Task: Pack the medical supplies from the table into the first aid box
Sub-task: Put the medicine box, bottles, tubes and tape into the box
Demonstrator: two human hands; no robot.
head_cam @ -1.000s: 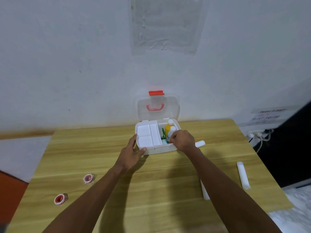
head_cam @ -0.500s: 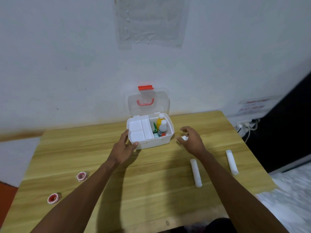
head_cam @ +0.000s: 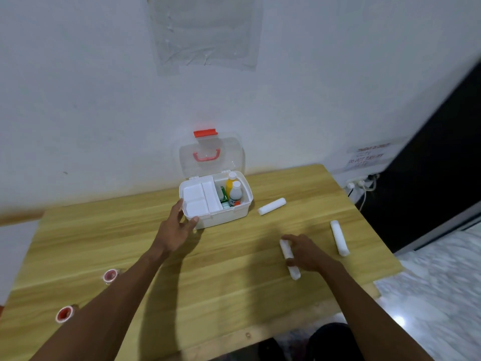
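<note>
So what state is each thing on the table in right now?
Box: lid open, upright.
Bottles: standing in box.
Left hand: steadying box corner.
Right hand: closing on a gauze roll.
Other two rolls: lying loose.
Tape rolls: lying unpacked.

Single head view: you look forward and down from above the near edge of the desk (head_cam: 223, 277), facing the wall (head_cam: 78, 87), arm's reach away.

A wooden desk (head_cam: 221, 290) stands against a pale wall (head_cam: 78, 87); a clear plastic sheet (head_cam: 205, 32) and a notice (head_cam: 369, 156) hang there.
</note>
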